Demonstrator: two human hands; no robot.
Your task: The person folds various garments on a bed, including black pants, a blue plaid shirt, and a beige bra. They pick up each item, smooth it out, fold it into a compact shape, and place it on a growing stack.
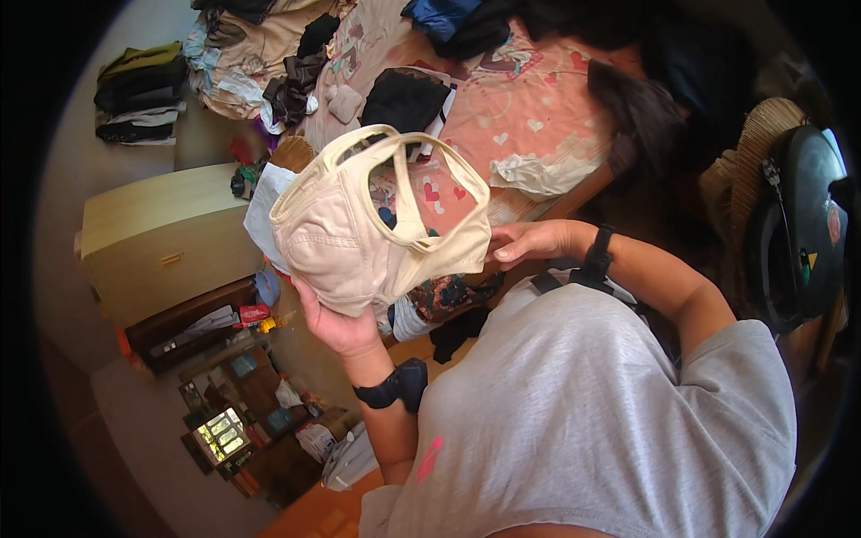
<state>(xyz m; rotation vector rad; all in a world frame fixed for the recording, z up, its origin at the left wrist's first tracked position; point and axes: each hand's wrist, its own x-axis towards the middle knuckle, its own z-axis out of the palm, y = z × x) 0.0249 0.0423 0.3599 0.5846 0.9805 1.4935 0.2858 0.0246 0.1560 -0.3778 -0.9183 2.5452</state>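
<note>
A cream fabric bra (329, 242) with wide straps is held up in front of me, its cups towards the left and its straps looped upward. My left hand (340, 323) supports the cups from below, with its fingers partly hidden behind the fabric. At the other end, my right hand (531, 241) is at the side band, its fingertips partly behind the cloth. Behind the bra, a folded black garment (403, 99) lies on a pink bed sheet (558, 87) with a heart print. Right of the bra, a crumpled white cloth (538, 175) rests near the bed's edge.
Dark clothes (639, 107) lie across the bed's right side, and more clothes (296, 81) are heaped at the upper left. A pale wooden cabinet (175, 249) stands left. A blue basin (267, 288) is beside it. Black-framed equipment (797, 228) stands at the far right.
</note>
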